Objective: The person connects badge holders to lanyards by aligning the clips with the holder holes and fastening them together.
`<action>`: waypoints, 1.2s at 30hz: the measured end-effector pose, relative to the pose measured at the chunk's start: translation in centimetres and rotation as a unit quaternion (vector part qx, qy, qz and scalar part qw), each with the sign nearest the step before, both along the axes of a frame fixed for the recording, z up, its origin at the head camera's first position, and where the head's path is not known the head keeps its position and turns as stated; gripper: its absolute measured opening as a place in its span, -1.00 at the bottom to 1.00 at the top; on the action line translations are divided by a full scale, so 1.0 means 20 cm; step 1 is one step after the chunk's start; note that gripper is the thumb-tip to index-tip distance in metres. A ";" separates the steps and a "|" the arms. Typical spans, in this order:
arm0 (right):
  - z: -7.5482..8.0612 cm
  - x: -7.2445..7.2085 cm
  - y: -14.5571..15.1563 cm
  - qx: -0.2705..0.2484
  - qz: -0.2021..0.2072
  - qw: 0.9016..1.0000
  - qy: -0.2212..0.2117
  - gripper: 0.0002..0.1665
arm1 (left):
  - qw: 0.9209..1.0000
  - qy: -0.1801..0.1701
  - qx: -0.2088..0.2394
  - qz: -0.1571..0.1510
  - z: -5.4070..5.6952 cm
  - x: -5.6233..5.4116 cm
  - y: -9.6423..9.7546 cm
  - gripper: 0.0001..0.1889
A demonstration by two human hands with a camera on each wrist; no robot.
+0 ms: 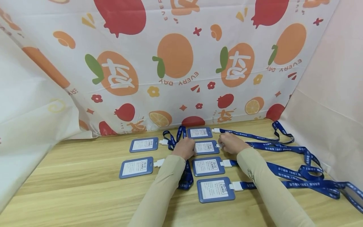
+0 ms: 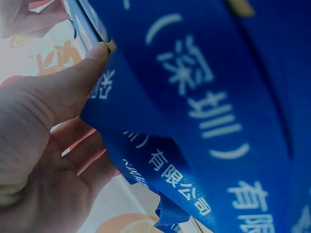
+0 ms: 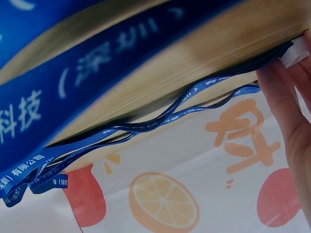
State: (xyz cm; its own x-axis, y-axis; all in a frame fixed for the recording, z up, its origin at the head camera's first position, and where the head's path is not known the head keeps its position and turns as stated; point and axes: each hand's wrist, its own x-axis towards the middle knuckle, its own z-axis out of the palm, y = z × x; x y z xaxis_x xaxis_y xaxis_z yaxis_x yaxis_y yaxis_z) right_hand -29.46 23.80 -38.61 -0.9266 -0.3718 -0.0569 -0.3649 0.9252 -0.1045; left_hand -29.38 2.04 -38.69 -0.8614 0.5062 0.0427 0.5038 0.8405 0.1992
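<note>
Blue ID card holders with white clips and blue lettered lanyards lie in two columns. My left hand pinches the left edge of the second card holder from the back in the right column. In the left wrist view the thumb lies at that holder's edge, with blue lanyard filling the near foreground. At the same holder's other end, my right hand pinches the white clip, partly hidden by the fingers. From the clip its lanyard runs off to the right.
Another card holder lies behind, and two more, one of them the front holder, lie nearer. Left of my left arm are two holders, the farther one beside a bunched lanyard. A fruit-print cloth hangs behind the wooden table.
</note>
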 end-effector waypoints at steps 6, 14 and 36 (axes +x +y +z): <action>0.00 0.00 0.00 -0.001 -0.003 1.000 -0.002 -0.75 | 1.000 0.001 0.007 -0.008 0.00 -0.01 0.01 -0.75; 0.00 0.00 0.00 0.003 -0.013 1.000 -0.012 -0.75 | 1.000 -0.002 0.009 -0.014 0.00 0.00 0.01 -0.77; 0.00 -0.01 -0.01 0.010 0.003 1.000 -0.003 -0.77 | 1.000 -0.029 -0.003 -0.001 0.02 0.00 0.01 -0.73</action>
